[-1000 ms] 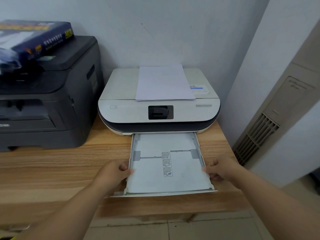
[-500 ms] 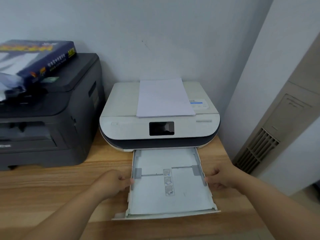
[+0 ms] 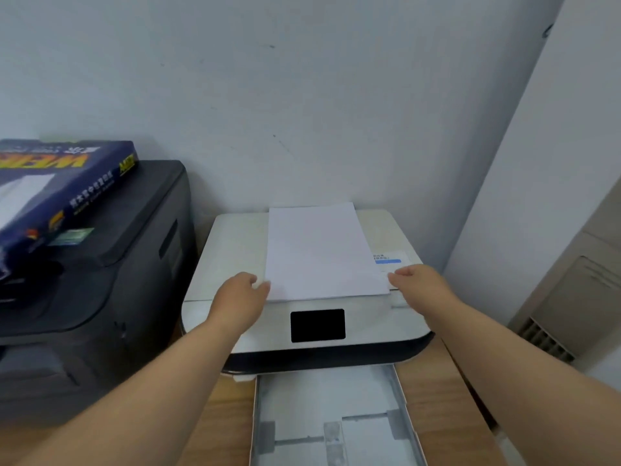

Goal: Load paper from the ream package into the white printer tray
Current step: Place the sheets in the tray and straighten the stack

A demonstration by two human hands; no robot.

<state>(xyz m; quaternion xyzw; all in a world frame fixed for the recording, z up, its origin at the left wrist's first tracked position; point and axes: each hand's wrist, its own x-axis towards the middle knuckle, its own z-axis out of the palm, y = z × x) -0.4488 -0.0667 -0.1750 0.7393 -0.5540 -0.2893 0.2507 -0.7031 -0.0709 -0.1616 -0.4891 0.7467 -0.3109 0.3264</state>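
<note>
A stack of white paper lies on the lid of the white printer. My left hand touches the stack's near left corner with its fingertips. At the near right corner is my right hand, its fingers at the paper's edge. Neither hand has lifted the paper. The white tray is pulled out below the printer's front, with only its grey guides showing inside. The dark blue ream package lies torn open on the black printer at the left.
A black printer stands left of the white one on a wooden table. The wall is close behind both. A beige unit with a vent stands at the right.
Both hands let go of the tray's sides and moved up to the near corners of the paper on the lid. The camera tilted upward.
</note>
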